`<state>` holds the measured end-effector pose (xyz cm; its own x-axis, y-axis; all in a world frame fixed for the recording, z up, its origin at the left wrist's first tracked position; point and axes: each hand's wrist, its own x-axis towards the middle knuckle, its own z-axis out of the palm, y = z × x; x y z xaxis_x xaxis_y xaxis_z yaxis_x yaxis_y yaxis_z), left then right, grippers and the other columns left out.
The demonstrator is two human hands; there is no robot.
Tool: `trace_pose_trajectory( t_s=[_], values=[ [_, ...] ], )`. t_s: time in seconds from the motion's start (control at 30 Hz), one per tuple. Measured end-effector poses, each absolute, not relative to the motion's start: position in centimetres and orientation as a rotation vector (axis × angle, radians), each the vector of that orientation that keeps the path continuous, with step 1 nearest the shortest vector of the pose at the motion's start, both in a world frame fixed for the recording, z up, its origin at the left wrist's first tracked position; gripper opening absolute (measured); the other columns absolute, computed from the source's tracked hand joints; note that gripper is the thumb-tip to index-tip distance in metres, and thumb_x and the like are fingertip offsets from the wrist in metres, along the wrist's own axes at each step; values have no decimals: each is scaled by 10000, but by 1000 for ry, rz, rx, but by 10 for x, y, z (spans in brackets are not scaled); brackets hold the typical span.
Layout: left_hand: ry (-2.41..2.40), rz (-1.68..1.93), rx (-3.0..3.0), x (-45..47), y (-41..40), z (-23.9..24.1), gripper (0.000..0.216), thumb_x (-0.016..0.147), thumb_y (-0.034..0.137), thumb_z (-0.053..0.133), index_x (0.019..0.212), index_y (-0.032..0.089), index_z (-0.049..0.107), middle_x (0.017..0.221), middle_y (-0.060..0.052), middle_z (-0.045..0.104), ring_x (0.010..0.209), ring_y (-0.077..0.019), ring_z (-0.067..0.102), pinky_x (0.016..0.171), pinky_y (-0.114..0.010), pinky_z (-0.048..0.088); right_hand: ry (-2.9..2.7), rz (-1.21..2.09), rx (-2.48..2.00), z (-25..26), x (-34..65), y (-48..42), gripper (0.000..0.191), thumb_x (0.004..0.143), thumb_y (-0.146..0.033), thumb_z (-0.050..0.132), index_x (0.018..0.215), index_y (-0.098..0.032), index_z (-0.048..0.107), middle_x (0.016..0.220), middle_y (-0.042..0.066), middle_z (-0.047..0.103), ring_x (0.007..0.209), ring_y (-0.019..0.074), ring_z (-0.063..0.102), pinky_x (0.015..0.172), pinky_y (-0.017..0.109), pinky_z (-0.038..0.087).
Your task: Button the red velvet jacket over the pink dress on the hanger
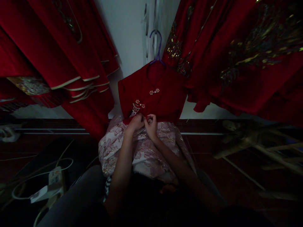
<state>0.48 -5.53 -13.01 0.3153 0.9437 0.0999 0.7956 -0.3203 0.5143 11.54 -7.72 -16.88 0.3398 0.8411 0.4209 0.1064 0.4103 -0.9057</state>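
Our left hand and our right hand were close together, just beside each other, low on the front of a red top. The grip of each hand was pinched on the red cloth near its bottom edge, with the fingers bent in. It was too dark for us to tell if some tiny thing was between the fingertips too. The red top hung in front of us on a purple hanger. Just above our hands, it had a shiny flower clasp with a dangly bit at its left end, and higher up was another flower clasp. Under our arms was a puffy pale cloth with pinkish flowers on it. Behind the hanger, we saw metal bars on a pale wall. Big red clothes with pale edges hung on the left, and red clothes with gold shiny bits hung on the right. Down on the left we had a power strip with cords, and on the right a wooden frame was near the dark red floor.
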Motion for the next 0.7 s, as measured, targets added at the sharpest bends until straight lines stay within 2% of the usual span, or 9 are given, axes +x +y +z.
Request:
trace_pose_trajectory(
  t_s=[0.13, 0.4, 0.7],
  values=[
    [1552, 550, 2202, 5, -55, -131, 169, 842, 185, 508, 974, 105, 578, 891, -133, 675, 763, -197, 617, 664, -268, 436, -1154, 637, -984, -194, 113, -77, 229, 810, -312, 623, 961, -210, 485, 885, 1, 559, 631, 89, 544, 572, 212, 451],
    [1442, 720, 2091, -3, -54, -122, 180, 801, 160, 537, 931, 114, 653, 862, -78, 706, 770, -172, 640, 706, -245, 458, -1152, 647, -930, -190, 117, -79, 204, 894, -373, 541, 1009, -207, 516, 954, 43, 579, 700, 109, 583, 599, 231, 508],
    [1404, 1044, 1720, -7, -37, -137, 224, 730, 266, 641, 899, 127, 690, 880, -72, 725, 768, -159, 667, 743, -256, 509, -1165, 611, -985, -191, 118, -76, 225, 890, -388, 553, 1014, -201, 566, 1036, 63, 590, 776, 120, 601, 629, 237, 557]
  ],
)
